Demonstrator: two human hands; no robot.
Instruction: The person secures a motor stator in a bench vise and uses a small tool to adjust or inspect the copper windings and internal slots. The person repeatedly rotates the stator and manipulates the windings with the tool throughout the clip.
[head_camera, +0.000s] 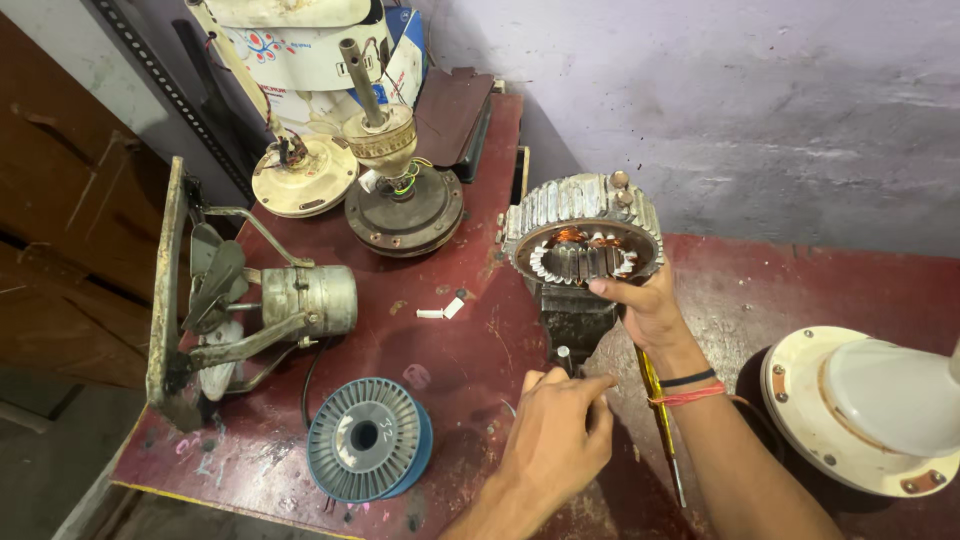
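A round fan-motor stator (583, 232) with a ribbed metal rim and copper windings stands on edge in a dark bench vise (572, 322) at the middle of the red table (440, 340). My right hand (645, 305) grips the stator's lower right rim, thumb on its inner edge; black and red bands circle that wrist. My left hand (555, 435) is below, fingers closed around the vise's small metal handle (563, 355). A yellow-handled screwdriver (662, 425) lies under my right forearm.
A blue wire spool (368, 440) lies near the front edge. An exhaust fan (245, 300) stands at the left. Two ceiling-fan motors (400, 190) sit at the back, a white fan housing (865, 405) at the right. Small white scraps (440, 310) lie mid-table.
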